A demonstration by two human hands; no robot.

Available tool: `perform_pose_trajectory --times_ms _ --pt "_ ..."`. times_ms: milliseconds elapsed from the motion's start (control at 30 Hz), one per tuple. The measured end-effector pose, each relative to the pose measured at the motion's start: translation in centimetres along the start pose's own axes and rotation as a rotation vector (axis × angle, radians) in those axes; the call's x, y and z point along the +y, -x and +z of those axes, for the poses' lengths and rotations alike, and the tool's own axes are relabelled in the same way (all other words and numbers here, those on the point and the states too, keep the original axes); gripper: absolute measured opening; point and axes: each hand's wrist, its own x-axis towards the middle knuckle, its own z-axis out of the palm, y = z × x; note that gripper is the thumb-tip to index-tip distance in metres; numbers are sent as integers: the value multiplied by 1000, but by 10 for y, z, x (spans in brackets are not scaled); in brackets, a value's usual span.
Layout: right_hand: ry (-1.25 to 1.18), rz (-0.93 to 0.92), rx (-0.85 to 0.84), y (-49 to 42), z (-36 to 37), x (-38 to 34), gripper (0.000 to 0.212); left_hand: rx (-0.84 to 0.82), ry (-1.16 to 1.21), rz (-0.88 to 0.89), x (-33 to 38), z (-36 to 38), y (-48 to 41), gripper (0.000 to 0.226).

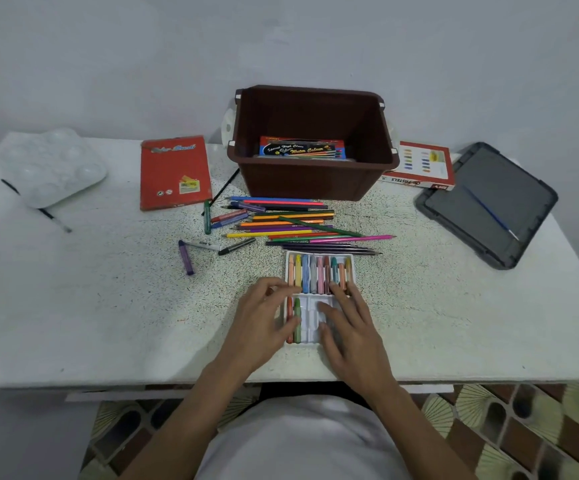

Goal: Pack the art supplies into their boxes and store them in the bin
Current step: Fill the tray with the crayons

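Head view. A white pastel tray lay on the speckled table close to the near edge. Its far row was filled with pastels standing side by side; the near row held a red and a green stick at its left end, the other slots visible there bare.

Left hand rested flat at the tray's left side, fingers spread and loosely extended, fingertips on the tray edge and the near-row sticks; nothing was clasped in it. Right hand lay palm down over the tray's right half, fingers extended and apart, covering the slots beneath; whether anything sat under the palm could not be told.

Beyond the tray lay a loose heap of coloured pencils, with a purple crayon and markers off to the left. Brown bin stood behind the pencils, a watercolour box inside it. Red pencil box lay left of the bin; oil pastels box and grey lid lay to its right. A white palette sat far left.
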Motion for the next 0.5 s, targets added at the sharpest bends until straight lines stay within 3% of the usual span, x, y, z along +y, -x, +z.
perform_pose_trajectory --times_ms 300,500 --pt "-19 -1 29 1 -2 -2 37 -7 -78 -161 -7 0 -2 68" --pt "-163 111 86 4 -3 0 45 -64 -41 -172 -14 -7 -3 74"
